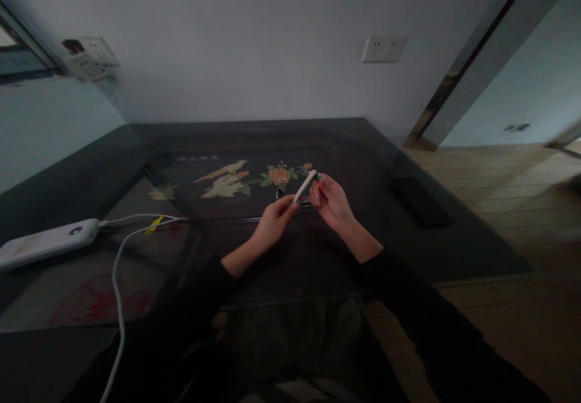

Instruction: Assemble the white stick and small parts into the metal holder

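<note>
Over the middle of the dark table, my left hand [273, 220] is closed around the lower end of a slim white stick-shaped object [305, 186]. The stick tilts up toward my right hand [333, 202], whose fingers are curled and pinched at its upper end. A small greenish piece [318, 176] shows by those right fingertips; its kind is unclear. A small black-and-white thing [279, 193] shows just beyond my left fingers. Thin pale strips [307, 206] show below and between the hands, too dim to name.
The glossy dark table [318, 270] bears a bird-and-flower picture [227, 182]. A black flat rectangular object [420, 202] lies at right. At left is a white elongated device [49, 242] with a white cable [118, 294] and yellow tag [155, 225]. Wall sockets [384, 49] are behind.
</note>
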Motion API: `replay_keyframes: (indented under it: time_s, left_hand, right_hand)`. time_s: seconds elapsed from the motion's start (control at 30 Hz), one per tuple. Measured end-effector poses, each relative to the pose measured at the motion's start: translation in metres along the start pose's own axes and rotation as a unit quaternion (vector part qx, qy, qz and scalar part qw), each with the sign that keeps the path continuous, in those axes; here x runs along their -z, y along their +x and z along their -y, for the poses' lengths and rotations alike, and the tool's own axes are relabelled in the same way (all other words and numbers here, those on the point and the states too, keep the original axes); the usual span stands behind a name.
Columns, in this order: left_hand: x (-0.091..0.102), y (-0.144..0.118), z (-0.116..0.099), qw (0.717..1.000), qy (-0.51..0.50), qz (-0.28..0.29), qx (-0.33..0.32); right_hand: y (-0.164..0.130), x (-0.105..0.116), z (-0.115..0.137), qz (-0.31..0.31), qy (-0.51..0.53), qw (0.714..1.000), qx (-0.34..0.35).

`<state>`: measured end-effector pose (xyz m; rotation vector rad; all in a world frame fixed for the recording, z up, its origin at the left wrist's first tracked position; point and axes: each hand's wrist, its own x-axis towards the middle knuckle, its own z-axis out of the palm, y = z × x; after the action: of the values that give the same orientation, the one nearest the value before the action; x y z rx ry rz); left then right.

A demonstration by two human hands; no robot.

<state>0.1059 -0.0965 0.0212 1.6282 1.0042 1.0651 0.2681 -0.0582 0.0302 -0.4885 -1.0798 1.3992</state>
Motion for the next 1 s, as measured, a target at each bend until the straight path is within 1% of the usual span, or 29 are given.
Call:
replay_keyframes:
  time_s: [0.13, 0.23, 0.37, 0.53, 0.7, 0.8, 0.9, 1.0]
  left_hand:
    - [-0.0032, -0.0017, -0.0002, 1.000, 0.003, 0.008, -0.012]
    - [-0.0044, -0.0022, 0.0011, 0.999, -0.004, 0.020, -0.025]
    - [-0.0042, -0.0025, 0.0013, 0.999, -0.005, 0.034, -0.031]
    - [-0.0024, -0.0013, -0.0009, 1.000, 0.005, 0.014, -0.021]
    - [0.0022, 0.0024, 0.0009, 1.000, 0.002, -0.012, -0.007]
    - [0.0040, 0.0034, 0.0021, 1.000, 0.006, -0.023, -0.003]
    - [0.0030, 0.0023, 0.0018, 1.000, 0.005, -0.022, 0.001]
    - [0.0002, -0.0001, 0.0000, 1.000, 0.006, -0.005, -0.005]
  right_hand:
    - [-0.0008, -0.0005, 0.0003, -0.025, 0.009, 1.000, -0.012]
    - [-0.0014, -0.0001, 0.0012, -0.021, 0.017, 0.999, -0.021]
    - [-0.0018, 0.0002, 0.0019, -0.017, 0.016, 1.000, -0.014]
    - [-0.0024, -0.0018, 0.0034, -0.005, 0.005, 1.000, -0.017]
    - [-0.0019, -0.0028, 0.0039, 0.018, 0.005, 1.000, 0.001]
    - [-0.0015, -0.0022, 0.0030, 0.015, -0.005, 1.000, -0.006]
    - [-0.0014, -0.0018, 0.0022, 0.007, -0.013, 1.000, -0.008]
    - [-0.0016, -0.0015, 0.0021, 0.002, -0.014, 1.000, -0.003]
